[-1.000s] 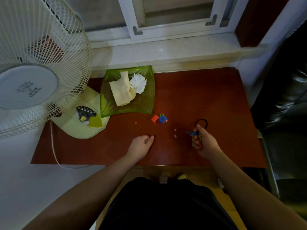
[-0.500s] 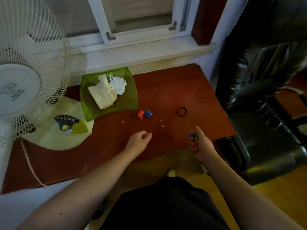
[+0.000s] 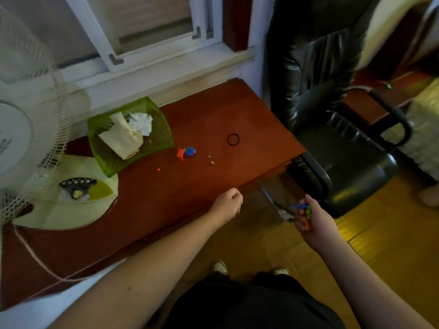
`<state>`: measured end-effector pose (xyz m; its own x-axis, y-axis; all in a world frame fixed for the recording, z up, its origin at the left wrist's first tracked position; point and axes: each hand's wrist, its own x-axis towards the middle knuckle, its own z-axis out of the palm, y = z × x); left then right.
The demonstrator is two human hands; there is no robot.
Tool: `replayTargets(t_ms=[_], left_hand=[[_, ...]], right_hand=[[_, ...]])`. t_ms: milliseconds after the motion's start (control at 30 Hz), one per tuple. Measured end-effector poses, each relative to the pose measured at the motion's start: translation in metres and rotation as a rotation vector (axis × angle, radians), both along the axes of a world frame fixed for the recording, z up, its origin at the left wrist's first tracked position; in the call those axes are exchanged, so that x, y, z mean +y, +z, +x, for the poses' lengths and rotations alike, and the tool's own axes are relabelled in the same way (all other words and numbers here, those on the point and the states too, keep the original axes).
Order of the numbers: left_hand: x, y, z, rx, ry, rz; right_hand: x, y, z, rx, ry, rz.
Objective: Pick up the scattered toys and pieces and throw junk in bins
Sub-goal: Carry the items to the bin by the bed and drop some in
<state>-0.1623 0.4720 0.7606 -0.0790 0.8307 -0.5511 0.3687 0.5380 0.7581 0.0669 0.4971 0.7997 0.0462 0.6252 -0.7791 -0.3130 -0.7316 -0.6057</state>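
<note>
My right hand grips a bunch of small toy pieces, blue, green and orange, off the table's front right corner above the floor. My left hand hovers loosely curled at the front edge of the red table; whether it holds anything is hidden. On the table lie a red and blue toy piece, a tiny red bit, two pale crumbs and a black hair band. A green tray at the back left holds crumpled paper and tissue.
A white fan with its pale base fills the left side, its cord trailing over the table. A black office chair stands right of the table. A window sill runs behind. Wooden floor lies below.
My right hand has carried the toy pieces off the table toward the right and front. The view has swung right, bringing the chair in. My left hand has stayed near the table's front edge.
</note>
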Motion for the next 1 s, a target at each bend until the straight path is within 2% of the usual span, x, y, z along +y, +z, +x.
replayTargets(t_ms=[233, 433, 633, 767, 1000], left_hand=[[0.016, 0.005, 0.093, 0.062, -0.195, 0.022], [0.017, 0.014, 0.224, 0.053, -0.368, 0.013], [0.013, 0.02, 0.366, -0.069, -0.536, -0.029], [0.013, 0.026, 0.426, -0.113, -0.573, -0.031], [0.042, 0.02, 0.49, -0.126, -0.652, -0.133]], right_hand=[[-0.032, 0.004, 0.095, 0.093, -0.168, 0.048], [-0.065, 0.005, 0.215, 0.111, -0.314, 0.087], [-0.109, 0.003, 0.349, 0.145, -0.557, 0.122], [-0.125, 0.002, 0.397, 0.15, -0.647, 0.139], [-0.124, -0.007, 0.449, 0.199, -0.75, 0.161]])
